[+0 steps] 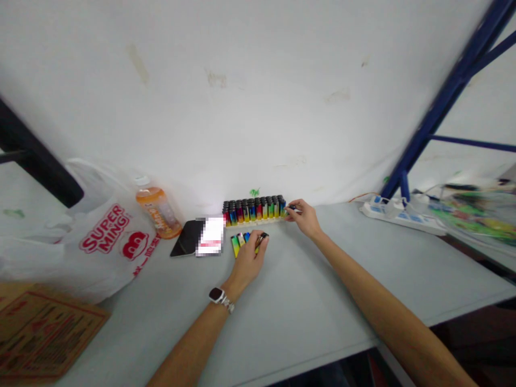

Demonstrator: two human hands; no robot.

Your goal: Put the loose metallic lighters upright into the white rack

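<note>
Rows of colourful lighters with black tops (253,209) stand upright in a pale tray (262,221) against the wall. At the tray's right end, my right hand (304,217) pinches a lighter (291,208) between thumb and fingers. My left hand (249,259), with a watch on its wrist, grips a dark-topped lighter (261,238) just in front of the tray. Several loose lighters (237,244) lie side by side on the table, partly hidden by my left hand.
Left of the tray are a dark phone (187,238), a blurred white card (210,236), an orange bottle (159,210), a white plastic bag (108,242) and a cardboard box (44,333). A power strip (403,217) lies near the blue frame (435,113) on the right.
</note>
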